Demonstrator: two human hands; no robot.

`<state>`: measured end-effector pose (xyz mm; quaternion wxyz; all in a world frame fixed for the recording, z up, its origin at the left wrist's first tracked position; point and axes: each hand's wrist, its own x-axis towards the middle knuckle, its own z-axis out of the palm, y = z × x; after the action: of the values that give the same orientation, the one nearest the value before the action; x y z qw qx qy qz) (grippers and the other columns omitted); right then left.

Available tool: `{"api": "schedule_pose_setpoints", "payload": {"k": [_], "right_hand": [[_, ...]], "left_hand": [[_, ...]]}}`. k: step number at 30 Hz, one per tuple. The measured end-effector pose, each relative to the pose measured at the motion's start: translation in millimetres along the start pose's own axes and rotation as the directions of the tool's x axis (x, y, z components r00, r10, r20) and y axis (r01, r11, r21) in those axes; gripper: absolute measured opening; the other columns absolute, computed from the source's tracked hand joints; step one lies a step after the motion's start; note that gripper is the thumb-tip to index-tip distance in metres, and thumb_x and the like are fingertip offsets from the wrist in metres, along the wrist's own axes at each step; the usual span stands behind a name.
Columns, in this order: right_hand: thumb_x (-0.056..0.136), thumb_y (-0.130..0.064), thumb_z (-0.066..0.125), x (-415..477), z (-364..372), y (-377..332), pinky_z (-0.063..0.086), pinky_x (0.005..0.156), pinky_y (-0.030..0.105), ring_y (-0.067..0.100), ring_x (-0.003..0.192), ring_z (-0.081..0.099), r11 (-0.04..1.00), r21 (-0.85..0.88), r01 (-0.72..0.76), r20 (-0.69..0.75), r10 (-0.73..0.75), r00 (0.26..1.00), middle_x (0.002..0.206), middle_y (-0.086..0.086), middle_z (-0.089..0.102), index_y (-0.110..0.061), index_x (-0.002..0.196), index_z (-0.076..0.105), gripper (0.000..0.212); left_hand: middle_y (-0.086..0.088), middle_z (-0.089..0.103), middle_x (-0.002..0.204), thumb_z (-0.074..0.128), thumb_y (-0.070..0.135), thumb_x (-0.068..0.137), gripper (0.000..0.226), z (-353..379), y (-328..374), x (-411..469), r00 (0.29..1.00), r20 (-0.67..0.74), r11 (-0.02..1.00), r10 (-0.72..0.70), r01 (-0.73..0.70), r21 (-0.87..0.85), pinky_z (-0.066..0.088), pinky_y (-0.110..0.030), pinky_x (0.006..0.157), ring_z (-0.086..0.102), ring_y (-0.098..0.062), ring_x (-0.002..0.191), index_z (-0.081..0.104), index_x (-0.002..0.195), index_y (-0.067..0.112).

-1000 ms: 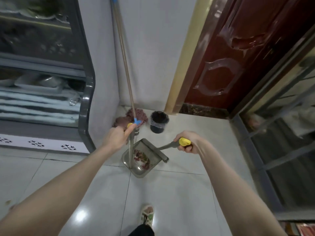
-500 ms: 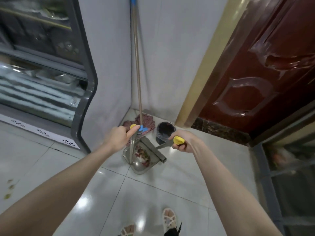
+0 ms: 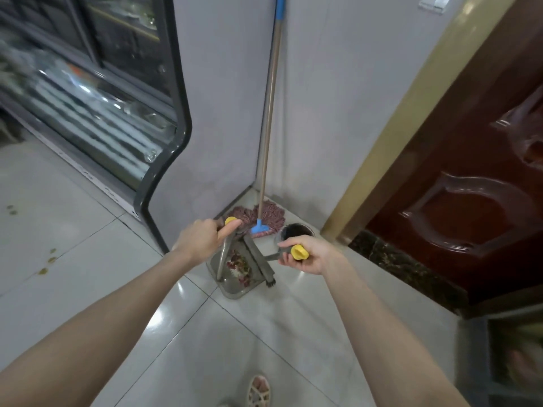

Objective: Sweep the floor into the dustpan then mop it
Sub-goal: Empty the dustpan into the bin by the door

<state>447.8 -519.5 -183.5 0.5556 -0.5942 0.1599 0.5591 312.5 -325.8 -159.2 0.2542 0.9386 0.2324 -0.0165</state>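
Dustpan (image 3: pixel 235 293) and broom (image 3: pixel 260 259) near the room corner.
Left hand (image 3: pixel 202 240) grips the dustpan's upright handle — reddish sweepings (image 3: pixel 239 267) lie in the pan. Right hand (image 3: pixel 308 255) grips the broom, its head across the pan. The small dark bin (image 3: pixel 295 230) stands beside the mop (image 3: pixel 271 214) — contents indiscernible.

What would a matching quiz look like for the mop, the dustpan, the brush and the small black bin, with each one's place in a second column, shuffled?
Things:
1 mop
2 dustpan
3 brush
4 black bin

Places:
A in the right grip
B leaning against the wall
C on the floor by the gold door frame
D in the left grip, reddish debris inside

Pairs: 1-B, 2-D, 3-A, 4-C
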Motion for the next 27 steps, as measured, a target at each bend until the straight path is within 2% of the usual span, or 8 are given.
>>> {"api": "schedule_pose_setpoints", "payload": {"k": [4, 7, 10, 13, 17, 21, 24, 27], "right_hand": [[0.084, 0.001, 0.062, -3, -9, 9, 0.050, 0.040, 0.017, 0.013, 0.050, 0.058, 0.997, 0.075, 0.017, -0.009, -0.017, 1.000, 0.081, 0.017, 0.051, 0.002, 0.096, 0.052, 0.015], [0.083, 0.004, 0.060, -4, -9, 19, 0.048, 0.038, 0.017, 0.014, 0.058, 0.052, 0.995, 0.073, 0.062, -0.048, -0.058, 0.997, 0.073, 0.012, 0.050, 0.000, 0.082, 0.053, 0.008], [0.082, 0.007, 0.058, -5, -3, 27, 0.047, 0.037, 0.017, 0.014, 0.055, 0.051, 0.994, 0.030, 0.104, -0.082, -0.101, 0.991, 0.070, 0.012, 0.048, 0.000, 0.080, 0.052, 0.009], [0.083, 0.008, 0.057, -5, 3, 35, 0.046, 0.037, 0.017, 0.014, 0.056, 0.050, 0.991, 0.008, 0.130, -0.087, -0.129, 0.988, 0.073, 0.012, 0.047, -0.001, 0.081, 0.050, 0.011], [0.082, 0.008, 0.057, -5, 7, 40, 0.045, 0.037, 0.017, 0.011, 0.043, 0.051, 0.992, -0.004, 0.129, -0.090, -0.129, 0.988, 0.070, 0.011, 0.048, -0.001, 0.082, 0.050, 0.011], [0.082, 0.006, 0.058, -7, 1, 38, 0.044, 0.035, 0.016, 0.012, 0.051, 0.049, 0.993, -0.024, 0.114, -0.116, -0.116, 0.986, 0.069, 0.010, 0.046, -0.003, 0.085, 0.049, 0.013], [0.082, 0.005, 0.058, -4, -3, 40, 0.043, 0.035, 0.016, 0.011, 0.046, 0.049, 0.995, -0.054, 0.090, -0.124, -0.096, 0.988, 0.067, 0.008, 0.046, -0.004, 0.078, 0.049, 0.013], [0.082, 0.005, 0.058, 3, -6, 43, 0.043, 0.036, 0.016, 0.011, 0.045, 0.049, 0.996, -0.062, 0.071, -0.130, -0.079, 0.988, 0.068, 0.008, 0.047, -0.004, 0.077, 0.049, 0.014]], "left_hand": [[0.000, 0.040, 0.052, 0.029, 0.061, 0.092, 0.059, 7, 2, -8, 1.000, 0.027, 0.999, 0.002, -0.003, 0.041, 0.026, -0.025, 0.046, 0.042, -0.014, 0.049, 0.037, 0.058, 0.013], [0.000, 0.040, 0.051, 0.029, 0.064, 0.089, 0.063, 13, 0, -14, 0.999, 0.034, 0.999, 0.014, -0.015, 0.031, 0.026, -0.025, 0.046, 0.042, -0.014, 0.047, 0.045, 0.062, 0.010], [-0.003, 0.037, 0.051, 0.035, 0.069, 0.083, 0.064, 17, -3, -19, 0.996, 0.086, 0.995, 0.006, 0.003, -0.095, 0.028, -0.025, 0.048, 0.036, -0.016, 0.045, 0.038, 0.057, 0.011], [-0.009, 0.046, 0.054, 0.043, 0.073, 0.080, 0.066, 15, -6, -19, 0.981, 0.195, 0.956, -0.011, 0.067, -0.284, 0.038, -0.024, 0.050, 0.043, -0.018, 0.044, 0.044, 0.062, 0.009], [-0.010, 0.049, 0.056, 0.047, 0.065, 0.085, 0.060, 11, -2, -17, 0.947, 0.321, 0.926, -0.015, 0.134, -0.353, 0.038, -0.016, 0.042, 0.045, -0.014, 0.041, 0.044, 0.063, 0.009], [-0.011, 0.050, 0.056, 0.046, 0.065, 0.085, 0.060, 14, -2, -12, 0.947, 0.320, 0.921, -0.012, 0.135, -0.366, 0.038, -0.016, 0.043, 0.045, -0.017, 0.045, 0.044, 0.064, 0.009], [-0.011, 0.050, 0.055, 0.047, 0.071, 0.080, 0.065, 23, -7, -12, 0.949, 0.314, 0.910, -0.016, 0.145, -0.389, 0.039, -0.019, 0.046, 0.045, -0.017, 0.045, 0.047, 0.065, 0.008], [-0.008, 0.049, 0.052, 0.049, 0.068, 0.082, 0.062, 36, -14, -15, 0.952, 0.304, 0.895, -0.031, 0.162, -0.416, 0.038, -0.019, 0.044, 0.043, -0.016, 0.042, 0.050, 0.066, 0.008]]}}
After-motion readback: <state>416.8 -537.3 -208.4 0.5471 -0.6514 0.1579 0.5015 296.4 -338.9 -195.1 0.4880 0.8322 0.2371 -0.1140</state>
